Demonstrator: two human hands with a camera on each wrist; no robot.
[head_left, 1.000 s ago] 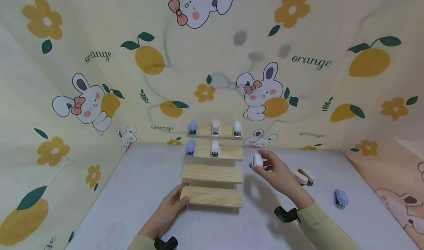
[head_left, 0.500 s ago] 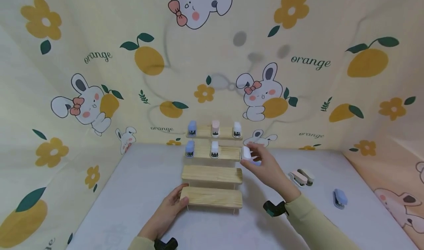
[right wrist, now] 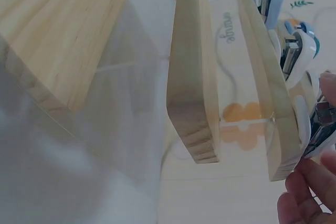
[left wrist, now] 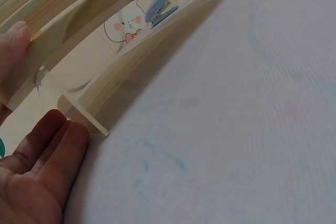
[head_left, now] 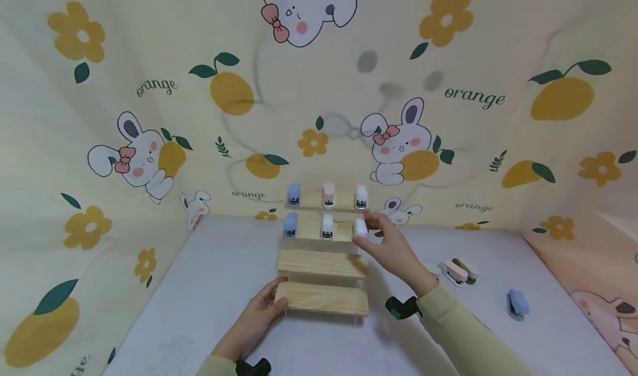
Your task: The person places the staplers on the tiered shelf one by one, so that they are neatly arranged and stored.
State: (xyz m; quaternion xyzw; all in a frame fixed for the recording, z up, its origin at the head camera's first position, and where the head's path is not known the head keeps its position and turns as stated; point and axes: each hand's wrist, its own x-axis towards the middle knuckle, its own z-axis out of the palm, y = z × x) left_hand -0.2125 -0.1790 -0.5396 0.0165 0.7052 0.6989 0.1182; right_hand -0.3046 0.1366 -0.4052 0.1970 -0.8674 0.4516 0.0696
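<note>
A four-tier wooden display rack [head_left: 323,298] stands on the table. My left hand [head_left: 254,312] holds the left end of its lowest step, thumb on the board [left wrist: 79,22] and other fingers beside the clear support leg [left wrist: 79,106]. My right hand [head_left: 394,251] pinches a white mini stapler [head_left: 360,227] at the right end of the second tier from the top; its base is at the board's edge in the right wrist view. Left of it on that tier are another white stapler [head_left: 327,227] and a blue stapler [head_left: 290,225]. The lower two tiers are bare.
The top tier bears a blue stapler [head_left: 294,195], a pink stapler [head_left: 328,195] and a white stapler [head_left: 361,197]. On the table to the right lie a pale pink stapler [head_left: 454,272], a dark-based stapler [head_left: 467,271] and a blue stapler [head_left: 518,304]. A patterned cloth [head_left: 319,88] hangs behind.
My right hand has carried the white stapler leftward from beside the rack onto the right end of the second tier. The left hand keeps its hold on the lowest step.
</note>
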